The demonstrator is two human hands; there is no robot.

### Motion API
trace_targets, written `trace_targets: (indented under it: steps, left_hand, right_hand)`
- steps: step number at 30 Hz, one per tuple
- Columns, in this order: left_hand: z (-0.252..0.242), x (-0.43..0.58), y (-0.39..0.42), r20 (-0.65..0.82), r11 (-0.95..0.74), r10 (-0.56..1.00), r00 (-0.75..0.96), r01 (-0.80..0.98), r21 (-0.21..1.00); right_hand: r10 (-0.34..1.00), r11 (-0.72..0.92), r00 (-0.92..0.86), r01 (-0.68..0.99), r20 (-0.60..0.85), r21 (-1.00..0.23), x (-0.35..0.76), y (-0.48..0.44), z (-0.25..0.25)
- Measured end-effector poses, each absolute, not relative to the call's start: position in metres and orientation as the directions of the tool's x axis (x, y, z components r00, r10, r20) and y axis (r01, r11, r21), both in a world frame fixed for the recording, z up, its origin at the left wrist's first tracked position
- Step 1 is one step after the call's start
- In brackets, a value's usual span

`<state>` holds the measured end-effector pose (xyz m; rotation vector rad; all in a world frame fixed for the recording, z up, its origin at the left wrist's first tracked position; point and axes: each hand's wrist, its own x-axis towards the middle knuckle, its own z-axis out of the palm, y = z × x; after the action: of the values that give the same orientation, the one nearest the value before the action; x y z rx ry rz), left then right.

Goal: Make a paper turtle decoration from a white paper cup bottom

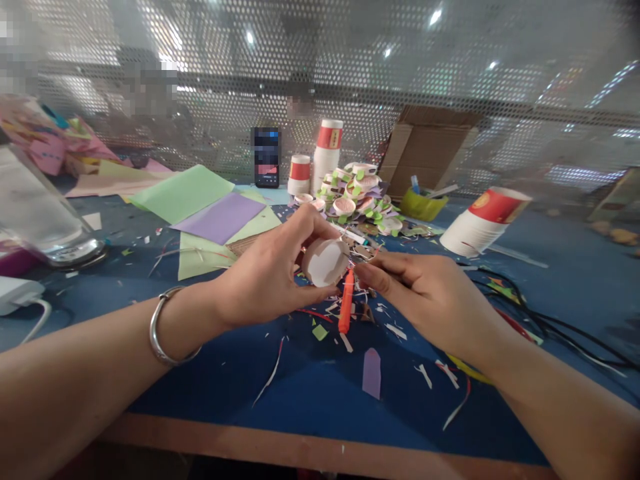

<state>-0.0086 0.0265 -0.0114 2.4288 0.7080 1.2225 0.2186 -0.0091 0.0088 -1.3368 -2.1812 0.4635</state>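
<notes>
A small white paper cup piece point(326, 264) is held above the littered tabletop point(310, 393), gripped between the thumb and curled fingers of the left hand point(265, 273). The right hand point(430, 290) is held just beside its rim, fingertips drawn close together; whether anything is pinched there cannot be told. The piece is best steadied without being squeezed out of round, and the orange marker point(345, 310) below should be avoided.

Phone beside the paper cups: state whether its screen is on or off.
On: the phone displays blue near the top and red lower down.
</notes>
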Motion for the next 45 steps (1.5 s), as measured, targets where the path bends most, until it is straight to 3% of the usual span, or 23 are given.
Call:
trace_targets:
  steps: [8, 16, 45]
  left_hand:
    - [-0.008, -0.008, 0.023, 0.653, -0.84, 0.542, 0.529, 0.33, 0.43]
    - [-0.008, -0.008, 0.021, 0.628, -0.811, 0.581, 0.517, 0.311, 0.495]
    - [-0.005, -0.005, 0.016, 0.607, -0.779, 0.623, 0.493, 0.316, 0.542]
  right_hand:
    - [0.888, 0.459, -0.378, 0.706, 0.262, -0.539, 0.218, -0.011, 0.01]
    - [0.88, 0.476, -0.386, 0.699, 0.279, -0.534, 0.219, -0.01, 0.01]
    - [0.884, 0.467, -0.393, 0.695, 0.255, -0.547, 0.22, -0.011, 0.01]
